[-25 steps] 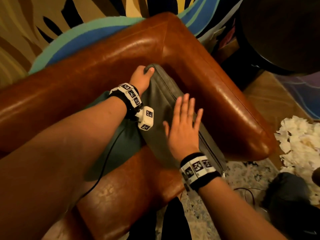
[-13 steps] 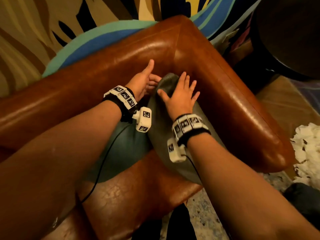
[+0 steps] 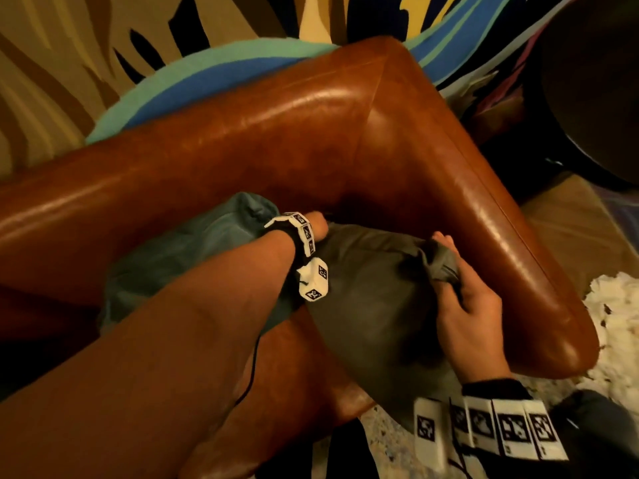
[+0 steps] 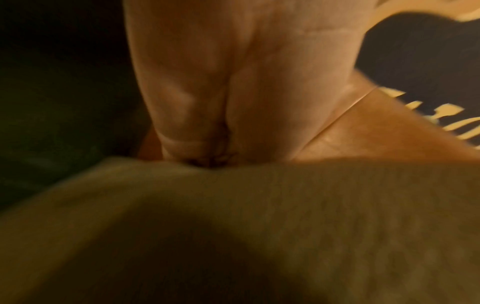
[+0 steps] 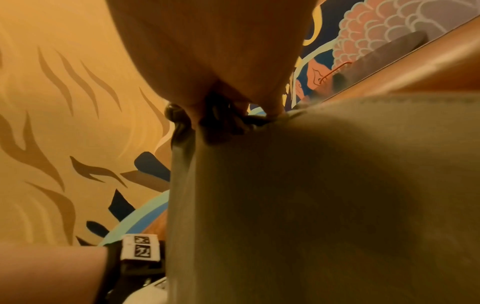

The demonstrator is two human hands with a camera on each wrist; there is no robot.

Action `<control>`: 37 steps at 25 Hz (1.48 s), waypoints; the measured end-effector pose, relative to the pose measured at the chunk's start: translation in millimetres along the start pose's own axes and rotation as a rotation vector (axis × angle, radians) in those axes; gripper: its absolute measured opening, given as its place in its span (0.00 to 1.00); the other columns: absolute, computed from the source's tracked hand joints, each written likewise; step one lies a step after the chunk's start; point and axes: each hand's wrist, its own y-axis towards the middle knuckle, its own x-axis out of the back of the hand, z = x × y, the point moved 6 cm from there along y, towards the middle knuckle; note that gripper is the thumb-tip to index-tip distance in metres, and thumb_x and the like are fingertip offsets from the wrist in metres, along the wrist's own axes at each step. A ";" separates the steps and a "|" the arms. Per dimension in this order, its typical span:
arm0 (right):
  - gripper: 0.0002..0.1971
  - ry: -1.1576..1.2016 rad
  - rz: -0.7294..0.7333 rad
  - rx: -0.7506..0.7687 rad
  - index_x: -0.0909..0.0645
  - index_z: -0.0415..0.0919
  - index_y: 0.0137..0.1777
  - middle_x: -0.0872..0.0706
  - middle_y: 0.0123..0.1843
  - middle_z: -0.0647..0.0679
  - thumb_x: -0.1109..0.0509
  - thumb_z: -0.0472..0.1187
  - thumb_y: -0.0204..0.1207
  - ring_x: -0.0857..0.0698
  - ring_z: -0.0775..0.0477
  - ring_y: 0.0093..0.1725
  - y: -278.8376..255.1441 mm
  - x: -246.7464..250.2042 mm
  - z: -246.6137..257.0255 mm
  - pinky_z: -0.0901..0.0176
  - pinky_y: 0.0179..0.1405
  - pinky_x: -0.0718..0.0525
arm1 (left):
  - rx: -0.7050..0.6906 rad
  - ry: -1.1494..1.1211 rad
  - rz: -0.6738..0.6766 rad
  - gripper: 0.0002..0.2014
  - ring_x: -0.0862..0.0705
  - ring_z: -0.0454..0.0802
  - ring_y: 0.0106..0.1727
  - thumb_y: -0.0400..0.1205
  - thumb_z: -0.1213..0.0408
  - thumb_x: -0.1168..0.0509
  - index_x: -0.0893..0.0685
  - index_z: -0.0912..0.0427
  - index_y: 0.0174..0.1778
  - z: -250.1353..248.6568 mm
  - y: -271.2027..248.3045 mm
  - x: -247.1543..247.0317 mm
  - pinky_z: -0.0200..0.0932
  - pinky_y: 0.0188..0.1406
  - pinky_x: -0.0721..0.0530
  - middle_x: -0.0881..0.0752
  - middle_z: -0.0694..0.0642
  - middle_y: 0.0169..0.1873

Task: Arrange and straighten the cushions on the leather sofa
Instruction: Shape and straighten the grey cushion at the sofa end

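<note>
A grey cushion leans in the corner of the brown leather sofa, against the right armrest. My right hand pinches a bunch of fabric at its upper right corner; the right wrist view shows the fingers gathered on the grey cushion. My left hand is at the cushion's upper left edge. Its fingers are hidden behind the fabric, which puckers below the palm. A teal cushion lies to the left, partly under my left forearm.
A pile of white shredded stuffing lies on the floor right of the armrest. A dark round object stands at the upper right. A painted mural wall runs behind the sofa. A patterned rug lies below the seat edge.
My right hand left the cushion's face, where it lay flat, and now pinches its right corner. My left hand sank behind the top edge. The cushion leans lower and wider.
</note>
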 end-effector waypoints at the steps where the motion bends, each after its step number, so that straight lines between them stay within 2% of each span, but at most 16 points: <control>1: 0.27 -0.017 -0.001 -0.001 0.28 0.58 0.79 0.25 0.80 0.62 0.36 0.32 0.84 0.33 0.65 0.82 -1.0 0.5 -2.1 0.39 0.87 0.43 | 0.031 -0.027 -0.016 0.19 0.17 0.63 0.67 0.88 0.58 0.43 0.18 0.67 0.69 5.4 1.4 -2.9 0.56 0.68 0.19 0.17 0.65 0.68; 3: 0.28 -0.033 -0.044 0.007 0.30 0.59 0.78 0.25 0.79 0.60 0.37 0.31 0.84 0.33 0.63 0.82 4.7 2.8 -4.5 0.39 0.87 0.42 | 0.115 -0.100 -0.083 0.26 0.19 0.63 0.70 0.87 0.49 0.41 0.21 0.65 0.72 16.8 1.8 -0.2 0.54 0.70 0.21 0.20 0.65 0.72; 7: 0.27 -0.030 -0.081 -0.028 0.27 0.55 0.79 0.26 0.80 0.59 0.38 0.34 0.82 0.35 0.63 0.83 11.7 2.0 -8.3 0.38 0.87 0.43 | -0.014 0.101 -0.062 0.20 0.20 0.61 0.71 0.87 0.54 0.40 0.19 0.62 0.71 11.8 -6.5 5.3 0.50 0.67 0.22 0.18 0.63 0.70; 9: 0.27 -0.048 -0.071 -0.051 0.27 0.52 0.80 0.29 0.80 0.63 0.37 0.33 0.83 0.36 0.62 0.84 10.0 1.9 -3.1 0.39 0.87 0.45 | -0.081 0.367 0.011 0.16 0.15 0.61 0.63 0.85 0.49 0.41 0.16 0.51 0.63 3.0 -13.1 4.1 0.54 0.64 0.18 0.14 0.58 0.63; 11: 0.27 -0.084 -0.060 -0.077 0.27 0.51 0.80 0.33 0.74 0.70 0.38 0.31 0.84 0.37 0.61 0.84 7.5 1.4 6.6 0.42 0.88 0.49 | -0.048 0.486 0.053 0.13 0.12 0.58 0.54 0.82 0.46 0.43 0.17 0.47 0.47 2.4 -16.7 4.0 0.57 0.60 0.15 0.11 0.53 0.52; 16: 0.26 -0.087 -0.063 -0.126 0.28 0.51 0.81 0.34 0.70 0.71 0.38 0.31 0.85 0.39 0.62 0.84 1.9 0.9 14.4 0.50 0.88 0.59 | -0.001 0.594 0.140 0.03 0.12 0.54 0.42 0.75 0.49 0.36 0.22 0.41 0.38 17.1 -11.0 -4.1 0.54 0.51 0.13 0.13 0.47 0.40; 18: 0.26 -0.113 -0.056 -0.122 0.28 0.51 0.81 0.32 0.74 0.68 0.38 0.31 0.85 0.39 0.61 0.85 1.0 2.8 16.0 0.49 0.88 0.59 | -0.003 0.560 0.073 0.06 0.11 0.55 0.44 0.72 0.49 0.30 0.17 0.36 0.43 20.3 -7.0 -4.0 0.55 0.50 0.12 0.12 0.45 0.43; 19: 0.26 -0.136 -0.048 -0.114 0.29 0.50 0.81 0.30 0.78 0.64 0.38 0.31 0.85 0.39 0.61 0.85 0.8 3.4 16.3 0.48 0.88 0.59 | -0.010 0.502 -0.007 0.11 0.11 0.59 0.50 0.74 0.49 0.29 0.14 0.37 0.52 19.9 -4.5 1.3 0.55 0.53 0.12 0.10 0.48 0.50; 20: 0.27 -0.164 -0.040 -0.104 0.29 0.50 0.82 0.29 0.81 0.60 0.38 0.31 0.85 0.40 0.60 0.85 1.2 5.1 16.4 0.47 0.88 0.58 | -0.007 0.347 -0.069 0.17 0.13 0.62 0.58 0.77 0.52 0.29 0.13 0.47 0.61 19.5 -6.6 8.3 0.54 0.58 0.14 0.11 0.55 0.58; 22: 0.27 -0.190 -0.057 -0.078 0.28 0.49 0.81 0.28 0.82 0.55 0.38 0.30 0.84 0.39 0.59 0.85 2.0 11.4 12.9 0.42 0.88 0.54 | 0.062 0.154 -0.171 0.22 0.17 0.64 0.67 0.80 0.57 0.29 0.16 0.63 0.68 19.3 -3.6 23.4 0.53 0.62 0.17 0.15 0.62 0.65; 24: 0.27 -0.183 -0.093 -0.056 0.27 0.49 0.80 0.25 0.80 0.53 0.37 0.29 0.83 0.36 0.56 0.85 5.0 19.5 8.2 0.41 0.88 0.44 | 0.095 0.183 -0.183 0.20 0.15 0.64 0.64 0.80 0.56 0.30 0.15 0.61 0.66 18.9 4.6 35.7 0.52 0.60 0.16 0.14 0.61 0.63; 26: 0.26 -0.196 -0.108 -0.055 0.25 0.47 0.80 0.23 0.79 0.51 0.37 0.29 0.83 0.32 0.54 0.84 11.5 22.1 6.3 0.49 0.86 0.38 | 0.082 0.287 -0.107 0.17 0.11 0.63 0.53 0.76 0.52 0.30 0.12 0.53 0.58 33.2 43.3 36.2 0.58 0.59 0.13 0.11 0.58 0.50; 29: 0.26 -0.199 -0.102 -0.061 0.25 0.45 0.80 0.21 0.78 0.48 0.37 0.29 0.83 0.30 0.52 0.82 21.3 19.7 4.7 0.55 0.84 0.34 | 0.139 0.201 -0.015 0.20 0.10 0.59 0.40 0.60 0.45 0.30 0.11 0.40 0.49 60.3 89.2 28.4 0.61 0.51 0.11 0.10 0.51 0.38; 31: 0.26 -0.205 -0.091 -0.053 0.25 0.44 0.80 0.20 0.77 0.48 0.36 0.28 0.82 0.29 0.51 0.82 24.3 21.5 3.1 0.54 0.84 0.33 | 0.144 0.093 -0.052 0.19 0.10 0.62 0.49 0.69 0.46 0.32 0.11 0.42 0.55 48.1 55.3 33.9 0.57 0.58 0.13 0.09 0.54 0.48; 33: 0.26 -0.208 -0.082 -0.037 0.24 0.45 0.80 0.20 0.77 0.48 0.36 0.29 0.83 0.28 0.50 0.82 22.6 25.8 1.6 0.52 0.83 0.32 | 0.075 -0.002 -0.119 0.21 0.15 0.63 0.66 0.82 0.52 0.33 0.16 0.56 0.69 26.9 19.4 36.2 0.53 0.66 0.18 0.14 0.60 0.65; 37: 0.26 -0.203 -0.033 -0.032 0.25 0.48 0.80 0.20 0.77 0.50 0.36 0.30 0.83 0.28 0.53 0.82 19.7 29.7 -2.3 0.51 0.84 0.32 | 0.112 -0.179 -0.121 0.15 0.16 0.55 0.67 0.82 0.67 0.31 0.13 0.56 0.65 22.5 28.7 42.8 0.45 0.66 0.19 0.13 0.51 0.64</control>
